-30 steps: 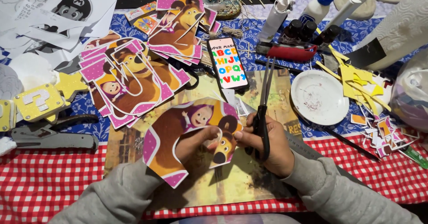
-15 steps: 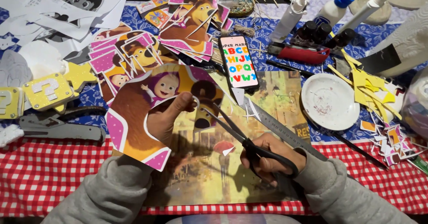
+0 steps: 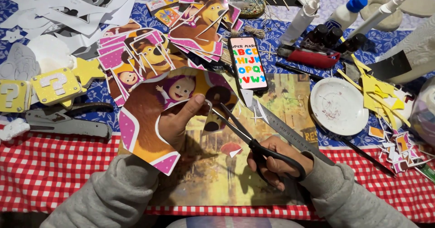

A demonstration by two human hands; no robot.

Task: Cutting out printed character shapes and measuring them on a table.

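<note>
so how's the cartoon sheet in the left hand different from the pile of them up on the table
The cartoon sheet is a single print held up off the table, pinched by the left hand, with the scissors in the right hand open at its edge. The pile is many prints lying flat and fanned over each other, touched by neither hand. Both show the same cartoon girl-and-bear art with pink dotted borders.

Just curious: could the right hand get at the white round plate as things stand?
Probably yes: the white round plate lies open just beyond the right hand, though that hand is full with black-handled scissors.
</note>
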